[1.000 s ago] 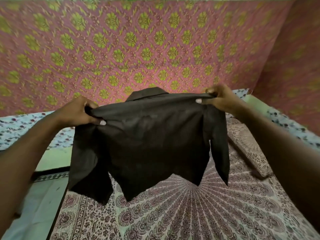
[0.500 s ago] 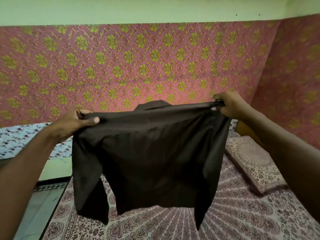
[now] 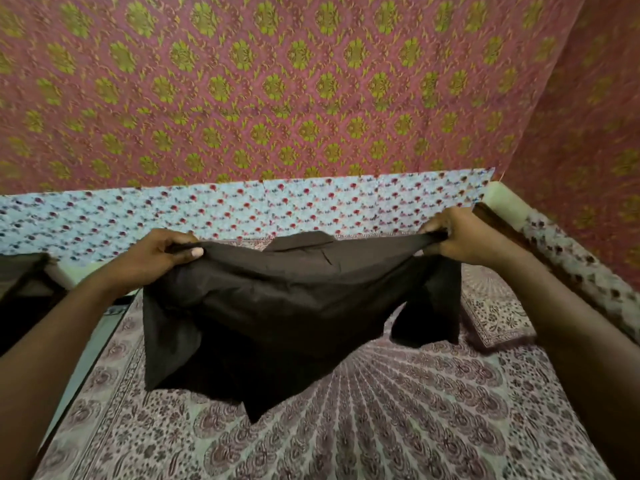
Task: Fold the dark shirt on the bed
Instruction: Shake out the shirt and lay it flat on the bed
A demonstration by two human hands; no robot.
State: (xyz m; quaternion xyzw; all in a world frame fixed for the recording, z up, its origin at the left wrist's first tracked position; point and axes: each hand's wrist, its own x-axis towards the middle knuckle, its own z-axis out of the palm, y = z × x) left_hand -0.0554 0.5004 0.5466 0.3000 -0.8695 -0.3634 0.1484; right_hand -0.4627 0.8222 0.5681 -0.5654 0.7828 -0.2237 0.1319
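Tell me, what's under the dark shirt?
Under the held-up dark shirt lies the patterned bedspread. The patch straight behind the cloth is covered, so anything lying there cannot be seen.

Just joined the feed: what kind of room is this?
Most likely a bedroom: a bed under a patterned bedsheet, a matching pillow at its right, and patterned cloth on the wall behind.
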